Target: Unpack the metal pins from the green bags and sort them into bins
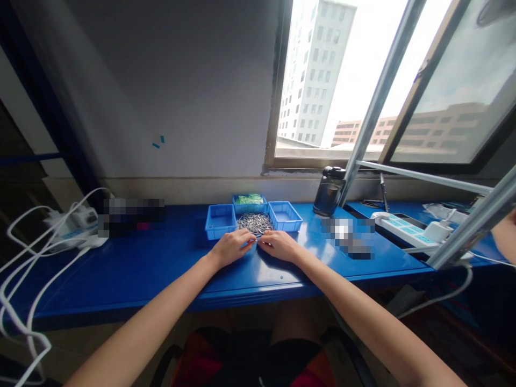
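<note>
A heap of thin silver metal pieces, like screws or pins (pixel 255 221), lies on the blue table, with blue plastic bins on three sides. My left hand (pixel 234 247) rests at the near edge of the heap, fingers curled and drawn together. Opposite it, almost touching fingertip to fingertip, is my right hand (pixel 280 246), its thumb and fingers pinched together. Whatever is between the fingertips is too small to make out. The left bin (pixel 207 226) and right bin (pixel 297 223) flank the heap. Behind it, the back bin (pixel 237 206) holds green packets (pixel 249 199).
A dark bottle (pixel 328 191) stands right of the bins, near a metal post (pixel 366 118). White power strips (pixel 407 230) and cables (pixel 44 279) lie at both sides. Another person's arm (pixel 506 236) shows at the far right. The table's front edge (pixel 258 295) runs below my wrists.
</note>
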`<state>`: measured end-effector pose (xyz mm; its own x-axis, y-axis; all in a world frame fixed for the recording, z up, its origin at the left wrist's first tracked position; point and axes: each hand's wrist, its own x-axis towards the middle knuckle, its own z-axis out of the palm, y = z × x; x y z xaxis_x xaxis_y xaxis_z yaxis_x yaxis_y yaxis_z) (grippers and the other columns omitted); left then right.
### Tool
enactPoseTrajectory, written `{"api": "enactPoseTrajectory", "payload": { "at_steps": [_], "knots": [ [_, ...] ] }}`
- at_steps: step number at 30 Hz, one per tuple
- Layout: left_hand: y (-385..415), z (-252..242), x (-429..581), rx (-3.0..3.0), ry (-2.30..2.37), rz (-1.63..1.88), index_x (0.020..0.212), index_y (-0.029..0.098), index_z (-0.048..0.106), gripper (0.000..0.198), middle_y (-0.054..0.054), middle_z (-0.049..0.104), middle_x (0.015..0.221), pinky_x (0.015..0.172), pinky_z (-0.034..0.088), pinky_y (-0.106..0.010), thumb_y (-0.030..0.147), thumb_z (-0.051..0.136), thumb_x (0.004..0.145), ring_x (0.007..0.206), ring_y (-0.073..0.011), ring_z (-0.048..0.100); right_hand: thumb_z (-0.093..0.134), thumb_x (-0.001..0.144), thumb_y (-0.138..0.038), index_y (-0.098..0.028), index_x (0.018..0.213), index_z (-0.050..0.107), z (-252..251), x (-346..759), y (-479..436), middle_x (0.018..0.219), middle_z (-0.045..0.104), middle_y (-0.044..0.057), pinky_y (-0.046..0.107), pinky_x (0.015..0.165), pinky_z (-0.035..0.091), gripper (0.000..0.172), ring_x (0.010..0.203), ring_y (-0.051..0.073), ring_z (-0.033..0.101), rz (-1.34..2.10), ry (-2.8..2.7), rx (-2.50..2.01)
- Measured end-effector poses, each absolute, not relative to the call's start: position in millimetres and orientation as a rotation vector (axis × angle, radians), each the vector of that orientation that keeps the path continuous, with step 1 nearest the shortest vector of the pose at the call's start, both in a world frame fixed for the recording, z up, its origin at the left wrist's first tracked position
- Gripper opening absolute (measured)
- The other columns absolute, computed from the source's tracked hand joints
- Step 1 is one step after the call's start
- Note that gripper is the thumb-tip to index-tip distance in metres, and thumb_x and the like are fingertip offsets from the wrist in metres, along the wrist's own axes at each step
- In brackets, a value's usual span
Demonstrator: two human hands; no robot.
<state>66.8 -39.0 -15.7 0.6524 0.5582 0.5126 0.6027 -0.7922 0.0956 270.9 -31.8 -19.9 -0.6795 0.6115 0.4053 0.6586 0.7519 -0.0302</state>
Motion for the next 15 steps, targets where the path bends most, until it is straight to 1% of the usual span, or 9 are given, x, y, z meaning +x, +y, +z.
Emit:
{"api": "enactPoseTrajectory", "payload": {
  "at_steps": [3,7,12,15],
  "knots": [
    [-39.0,-17.1,66.8,-2.747,-0.952,-0.792,0.095,0.019,0.061,0.021,-0.003,0.061,0.082,0.07,0.046,-0.021,0.024,0.041,0.088,0.079,-0.013,0.059,0.048,0.085,-0.023,-0.018,0.078,0.067,-20.2,272.1,-30.3,0.074,0.062,0.004,0.02,0.062,0.037,0.02,0.068,0.012,0.056,-0.171,-2.524,-1.0],
    [-35.5,-19.4,65.0,-2.727,-1.013,-0.823,0.098,0.02,0.06,0.021,-0.003,0.063,0.089,0.074,0.047,-0.022,0.023,0.041,0.088,0.082,-0.0136,0.06,0.05,0.084,-0.022,-0.018,0.075,0.067,-19.8,273.7,-28.1,0.073,0.062,0.003,0.02,0.062,0.038,0.02,0.067,0.012,0.055,-0.178,-2.478,-1.015],
    [-32.2,-20.0,64.0,-2.701,-1.146,-0.84,0.096,0.019,0.059,0.019,-0.004,0.064,0.092,0.075,0.047,-0.024,0.022,0.042,0.087,0.086,-0.0152,0.06,0.05,0.083,-0.021,-0.017,0.072,0.066,-19.3,274.2,-28.9,0.071,0.061,0.004,0.02,0.061,0.037,0.02,0.065,0.011,0.054,-0.186,-2.42,-0.981],
    [-33.1,-19.5,65.1,-2.722,-1.168,-0.805,0.093,0.019,0.058,0.018,-0.003,0.064,0.09,0.074,0.048,-0.024,0.022,0.042,0.087,0.083,-0.0153,0.061,0.048,0.082,-0.02,-0.017,0.069,0.063,-19.7,274.4,-30.6,0.067,0.06,0.003,0.02,0.061,0.037,0.021,0.063,0.011,0.053,-0.205,-2.399,-0.92]
  ]
}}
